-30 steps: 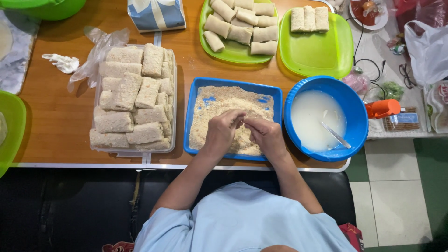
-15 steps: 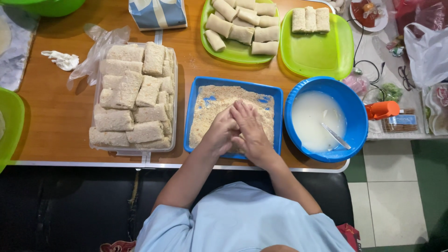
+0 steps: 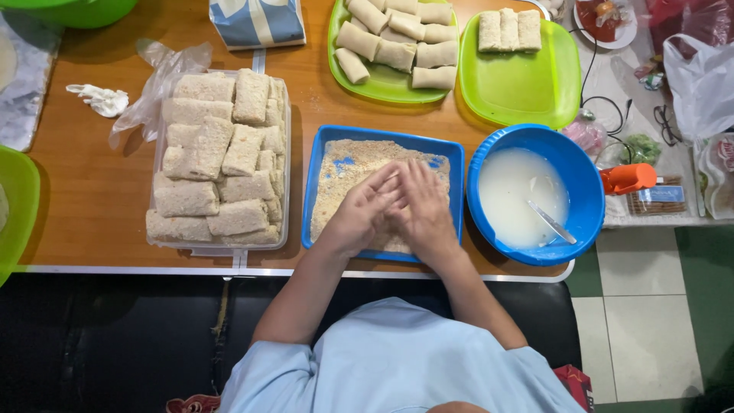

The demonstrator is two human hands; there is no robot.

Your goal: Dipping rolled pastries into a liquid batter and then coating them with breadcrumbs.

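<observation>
Both hands meet over the blue tray (image 3: 321, 191) of breadcrumbs (image 3: 344, 172), which sits at the near edge of the wooden table (image 3: 92, 199), right in front of the person. The left hand (image 3: 365, 206) and right hand (image 3: 422, 210) lie side by side, touching, palms down with fingers stretched forward over the crumbs; whether anything lies beneath them cannot be told. Just right of the tray stands a blue bowl (image 3: 585, 180) of white batter with a spoon (image 3: 552, 222) resting in it. To the left, a clear container (image 3: 220, 160) is piled with crumbed rolls. Farther back, a green plate (image 3: 382, 80) carries plain rolls, and beside it a second green plate (image 3: 524, 84) holds three rolls (image 3: 508, 29) at its far edge.
</observation>
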